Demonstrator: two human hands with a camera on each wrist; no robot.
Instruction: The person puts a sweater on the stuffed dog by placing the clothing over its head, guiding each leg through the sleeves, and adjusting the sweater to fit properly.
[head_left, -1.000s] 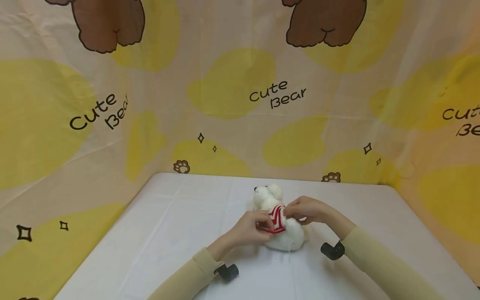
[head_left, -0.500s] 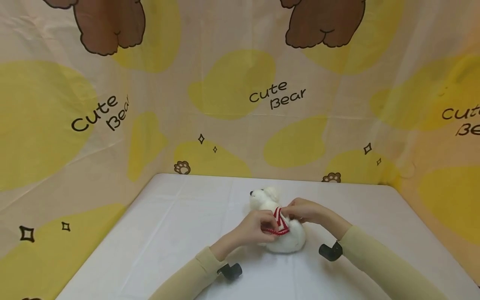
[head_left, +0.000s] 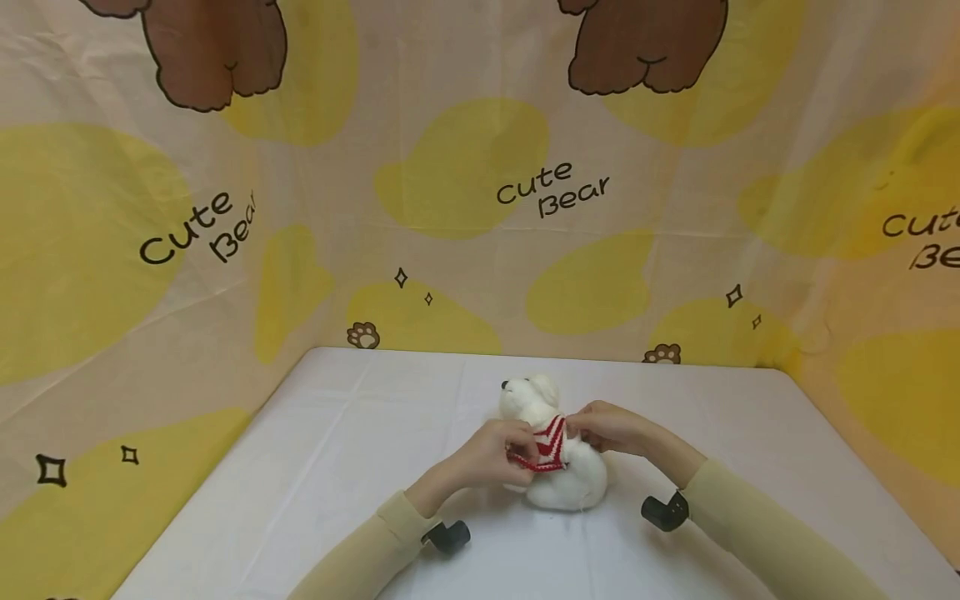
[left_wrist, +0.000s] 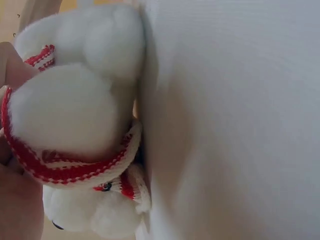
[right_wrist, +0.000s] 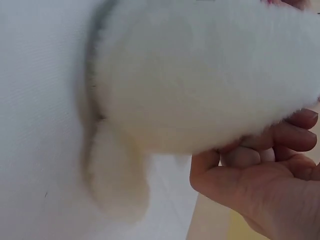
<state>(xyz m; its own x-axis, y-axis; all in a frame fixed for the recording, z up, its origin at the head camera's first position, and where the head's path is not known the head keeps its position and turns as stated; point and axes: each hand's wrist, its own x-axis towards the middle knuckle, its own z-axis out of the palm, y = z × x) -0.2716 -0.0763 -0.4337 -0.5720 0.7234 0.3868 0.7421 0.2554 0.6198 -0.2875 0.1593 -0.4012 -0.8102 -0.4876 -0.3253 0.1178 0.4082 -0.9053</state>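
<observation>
- Left hand [head_left: 498, 450] covers the near edge of the red-and-white sweater [head_left: 550, 440]; the fingertips vanish into the knit.
- Right hand [head_left: 611, 427] hides the sweater's far side, so the grip there cannot be made out.
- Left wrist view: the plush bear [left_wrist: 75, 115] is cut off at the top and left edges, and only a sliver of hand shows.
- Right wrist view: white fur, close and soft-focus, fills the picture; the fingers [right_wrist: 295, 137] disappear behind the body.
- From the head view, the bear's face is too small to read.
</observation>
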